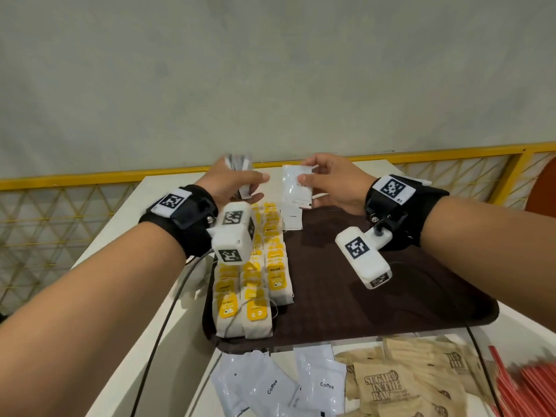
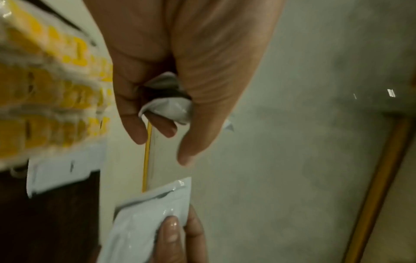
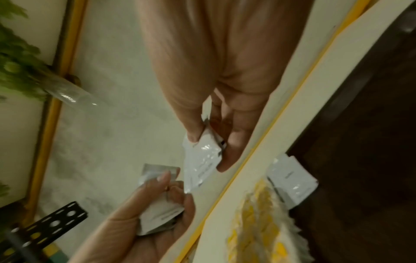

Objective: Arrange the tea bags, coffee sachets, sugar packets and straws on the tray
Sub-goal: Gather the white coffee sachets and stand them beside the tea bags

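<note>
A dark brown tray (image 1: 376, 296) lies on the white table. Rows of yellow-tagged tea bags (image 1: 255, 284) fill its left side, and one white coffee sachet (image 1: 291, 218) lies at its far edge. Above that edge my left hand (image 1: 237, 182) grips a bunch of white coffee sachets (image 1: 239, 162), seen crumpled in the palm in the left wrist view (image 2: 167, 108). My right hand (image 1: 328, 183) pinches a single coffee sachet (image 1: 296, 188) between thumb and fingers (image 3: 202, 158), just right of the left hand.
Near the table's front edge lie more coffee sachets (image 1: 270, 386), brown sugar packets (image 1: 406, 383) and red straws (image 1: 526, 383). Cables (image 1: 168, 311) trail from both wrists. A yellow railing (image 1: 90, 179) runs behind the table. The tray's right half is bare.
</note>
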A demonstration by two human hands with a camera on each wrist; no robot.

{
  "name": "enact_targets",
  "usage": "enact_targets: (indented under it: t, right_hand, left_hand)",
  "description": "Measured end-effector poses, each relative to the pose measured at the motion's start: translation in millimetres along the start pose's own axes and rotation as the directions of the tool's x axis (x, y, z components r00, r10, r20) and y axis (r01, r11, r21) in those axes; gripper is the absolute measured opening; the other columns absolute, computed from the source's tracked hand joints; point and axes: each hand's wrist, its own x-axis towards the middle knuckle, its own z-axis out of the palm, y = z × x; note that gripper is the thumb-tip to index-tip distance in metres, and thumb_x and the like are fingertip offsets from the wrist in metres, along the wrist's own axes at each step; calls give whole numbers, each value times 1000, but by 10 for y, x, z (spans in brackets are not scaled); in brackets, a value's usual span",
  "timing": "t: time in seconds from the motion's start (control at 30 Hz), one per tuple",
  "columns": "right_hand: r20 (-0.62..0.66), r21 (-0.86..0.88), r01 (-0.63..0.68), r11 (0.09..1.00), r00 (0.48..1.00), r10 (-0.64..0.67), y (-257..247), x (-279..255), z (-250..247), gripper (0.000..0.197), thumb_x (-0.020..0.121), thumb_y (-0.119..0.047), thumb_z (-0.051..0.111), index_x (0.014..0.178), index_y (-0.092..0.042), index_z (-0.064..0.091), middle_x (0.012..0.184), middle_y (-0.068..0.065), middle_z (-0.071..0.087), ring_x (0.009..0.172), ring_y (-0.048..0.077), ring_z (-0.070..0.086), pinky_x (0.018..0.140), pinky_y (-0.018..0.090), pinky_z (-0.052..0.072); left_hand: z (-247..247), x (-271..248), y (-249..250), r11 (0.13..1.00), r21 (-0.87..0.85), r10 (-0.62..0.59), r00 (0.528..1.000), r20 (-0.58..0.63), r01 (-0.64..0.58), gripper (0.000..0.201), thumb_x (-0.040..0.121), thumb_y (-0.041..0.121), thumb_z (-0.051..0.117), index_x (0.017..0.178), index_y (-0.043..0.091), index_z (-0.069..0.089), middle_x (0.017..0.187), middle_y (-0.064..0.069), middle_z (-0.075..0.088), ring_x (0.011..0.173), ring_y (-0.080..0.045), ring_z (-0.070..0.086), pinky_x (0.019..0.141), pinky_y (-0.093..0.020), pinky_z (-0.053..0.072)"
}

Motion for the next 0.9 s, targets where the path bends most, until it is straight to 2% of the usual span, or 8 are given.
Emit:
enact_targets:
  t: [0.17,0.37,0.47,0.57,0.63,0.7,0.83,0.9]
  right_hand:
    - [-101,-121,-157,980,984,145,359,111,-82,23,85,-4,69,100,-14,56,92,13,64,72,22,62,52,30,53]
    - [-179,-265,-266,927,958,224,644,277,-94,20,83,-12,74,86,-10,54,86,13,58,71,22,55,54,28,52]
    - [-136,-417,-233,878,972,193,689,362,-95,22,83,-18,74,79,-9,54,78,13,52,68,24,49,64,31,44]
    - [-121,-416,-236,878,971,204,778,448,-91,24,83,-16,74,74,-10,53,77,13,52,65,23,51,63,32,50]
    - [-127,-403,-240,883,970,206,841,498,-91,26,82,-15,75,70,-12,52,75,9,55,63,19,53,61,29,54]
    - [-116,-388,-239,890,971,210,882,542,-99,24,80,-14,77,72,-14,54,75,6,56,69,19,57,62,29,56]
    - [-86,-390,-232,891,973,215,906,589,-117,22,78,-13,79,74,-14,57,70,4,57,70,20,59,60,29,56]
    - [-81,-399,-224,889,975,209,917,597,-119,22,77,-13,80,74,-14,58,69,4,58,64,18,60,56,27,55]
  left_hand:
    - [240,263,-41,883,465,57,998,31,-64,29,83,-5,64,105,9,51,78,-12,61,64,-21,62,71,-39,57]
    - [445,688,-111,442,872,2,973,232,-209,21,84,8,67,103,9,60,89,-11,67,57,-14,60,55,-28,50]
    - [520,853,-132,250,935,-65,959,275,-251,17,83,10,68,99,5,66,86,-8,70,58,-14,60,50,-20,47]
    - [588,995,-160,121,949,-106,947,303,-290,19,83,13,69,100,7,65,87,-6,71,71,-19,67,45,-16,44]
    - [636,1109,-199,57,950,-126,942,312,-307,11,81,17,70,82,14,60,71,3,62,73,-15,69,42,-15,41]
    - [678,1205,-250,-39,948,-131,943,307,-314,23,78,22,71,66,18,52,64,4,56,60,-12,60,52,-20,42]
    - [721,1264,-314,-173,934,-145,946,290,-313,28,77,31,73,96,12,63,93,-4,67,78,-18,61,71,-28,50]
    - [732,1298,-338,-193,925,-147,942,302,-327,27,79,32,72,94,12,64,95,-4,68,82,-20,63,75,-29,52]
